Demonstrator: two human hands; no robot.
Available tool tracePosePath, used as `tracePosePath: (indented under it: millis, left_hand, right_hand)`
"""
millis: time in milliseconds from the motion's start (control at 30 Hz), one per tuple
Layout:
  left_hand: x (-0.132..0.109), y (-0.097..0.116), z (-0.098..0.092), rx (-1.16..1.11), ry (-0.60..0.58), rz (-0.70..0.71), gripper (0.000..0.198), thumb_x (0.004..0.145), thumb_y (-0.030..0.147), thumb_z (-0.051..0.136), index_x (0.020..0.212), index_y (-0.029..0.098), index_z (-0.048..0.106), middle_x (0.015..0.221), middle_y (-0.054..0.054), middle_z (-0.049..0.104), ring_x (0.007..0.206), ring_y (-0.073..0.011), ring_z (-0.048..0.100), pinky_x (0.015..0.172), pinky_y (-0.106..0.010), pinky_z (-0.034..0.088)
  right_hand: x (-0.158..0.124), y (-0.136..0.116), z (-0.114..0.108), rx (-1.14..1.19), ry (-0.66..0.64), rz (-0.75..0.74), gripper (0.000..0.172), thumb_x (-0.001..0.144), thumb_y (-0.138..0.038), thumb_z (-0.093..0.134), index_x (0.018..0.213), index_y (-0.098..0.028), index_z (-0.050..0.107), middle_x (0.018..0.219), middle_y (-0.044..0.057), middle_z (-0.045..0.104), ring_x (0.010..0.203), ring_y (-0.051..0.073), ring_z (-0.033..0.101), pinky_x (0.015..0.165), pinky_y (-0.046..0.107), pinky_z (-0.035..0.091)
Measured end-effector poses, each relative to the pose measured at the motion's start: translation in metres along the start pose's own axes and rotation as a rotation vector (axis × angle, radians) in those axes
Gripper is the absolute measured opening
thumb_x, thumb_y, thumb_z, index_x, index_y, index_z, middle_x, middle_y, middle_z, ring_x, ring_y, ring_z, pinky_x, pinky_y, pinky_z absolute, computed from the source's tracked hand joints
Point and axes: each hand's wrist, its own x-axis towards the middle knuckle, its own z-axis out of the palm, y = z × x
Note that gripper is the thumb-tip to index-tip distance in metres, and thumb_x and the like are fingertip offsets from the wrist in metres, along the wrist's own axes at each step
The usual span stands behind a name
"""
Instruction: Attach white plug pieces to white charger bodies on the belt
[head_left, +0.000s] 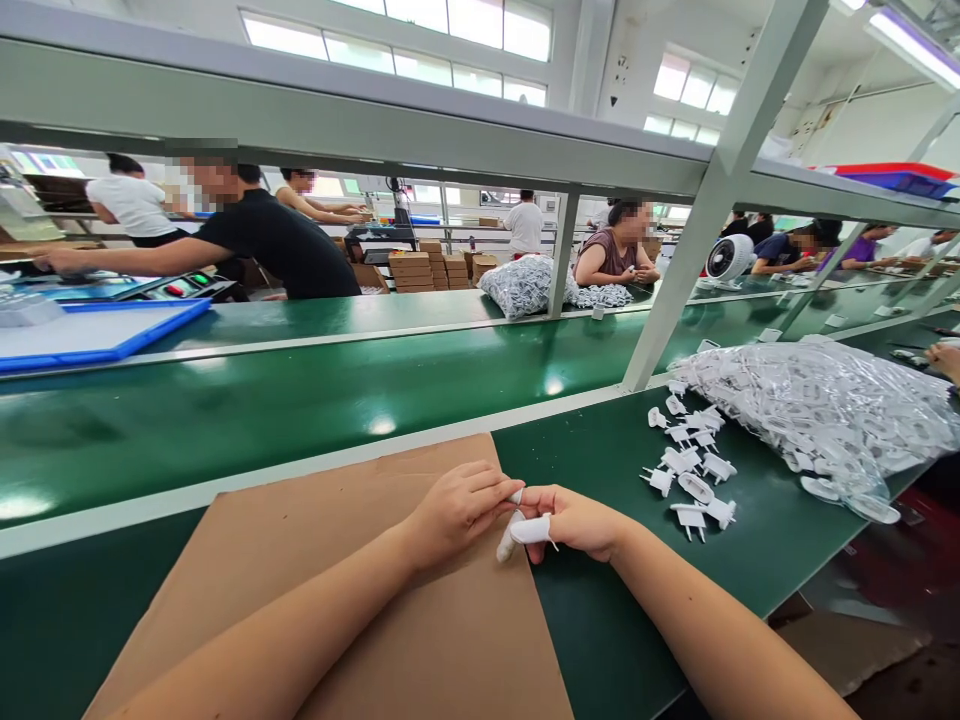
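Observation:
My left hand [466,508] and my right hand [576,522] meet over the right edge of a brown cardboard sheet [345,580]. Their fingers are pinched together around something small, mostly hidden by the fingertips. White coverings [531,530] wrap the thumbs, and a bit of white also shows at the touching fingertips. To the right of my right hand, several loose white two-pin plug pieces [696,488] lie scattered on the green table [600,450]. Some have their pins pointing toward me.
A large clear bag of white plug pieces [817,400] lies at the right. A metal frame post [675,270] rises beyond the table, by a green conveyor belt [315,400]. A blue-rimmed tray [112,350] stands far left. Several people work across the line, near another filled bag [525,287].

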Motion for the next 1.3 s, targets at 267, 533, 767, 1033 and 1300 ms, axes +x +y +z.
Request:
tracePosePath:
  millis: [267,533,767,1033,1300]
  left_hand:
    - [-0.002,0.003,0.001,0.014,-0.066,-0.002,0.021,0.108,0.027,0.052,0.124,0.019,0.064,0.091,-0.006,0.073,0.078,-0.0185,0.065,0.07,-0.033,0.052]
    - [0.001,0.01,0.003,0.04,-0.031,0.058,0.028,0.107,0.025,0.05,0.133,0.019,0.06,0.096,-0.008,0.075,0.081,-0.0198,0.067,0.071,-0.034,0.054]
    - [0.005,0.015,0.002,0.069,-0.064,0.112,0.036,0.11,0.028,0.049,0.143,0.016,0.051,0.1,-0.009,0.077,0.082,-0.0196,0.069,0.07,-0.034,0.053]
    - [-0.002,0.002,0.001,0.047,-0.111,0.057,0.027,0.108,0.028,0.052,0.132,0.017,0.058,0.101,-0.007,0.077,0.085,-0.0199,0.071,0.076,-0.035,0.052]
    - [-0.005,-0.004,-0.004,0.062,-0.053,0.018,0.017,0.103,0.023,0.056,0.119,0.02,0.062,0.095,-0.004,0.076,0.082,-0.019,0.07,0.075,-0.034,0.052]
  right_hand:
    - [-0.001,0.001,-0.003,-0.064,-0.128,-0.039,0.047,0.071,-0.053,0.088,0.094,-0.018,0.068,0.084,0.0,0.069,0.066,0.012,0.058,0.069,0.028,0.044]
    - [0.004,0.008,-0.001,-0.06,-0.217,-0.027,0.054,0.069,-0.051,0.092,0.107,-0.017,0.076,0.095,0.005,0.075,0.076,0.013,0.06,0.068,0.025,0.045]
    - [0.003,0.005,0.006,-0.039,-0.315,-0.034,0.051,0.069,-0.05,0.093,0.103,-0.015,0.078,0.101,0.008,0.077,0.087,0.016,0.066,0.074,0.026,0.046]
    - [-0.002,0.0,0.006,-0.02,-0.196,0.031,0.069,0.066,-0.052,0.096,0.115,-0.016,0.064,0.102,0.008,0.077,0.073,0.012,0.061,0.067,0.026,0.044]
    - [-0.01,-0.007,-0.004,-0.051,-0.175,0.004,0.07,0.072,-0.054,0.091,0.123,-0.016,0.064,0.107,0.011,0.078,0.073,0.013,0.06,0.068,0.027,0.041]
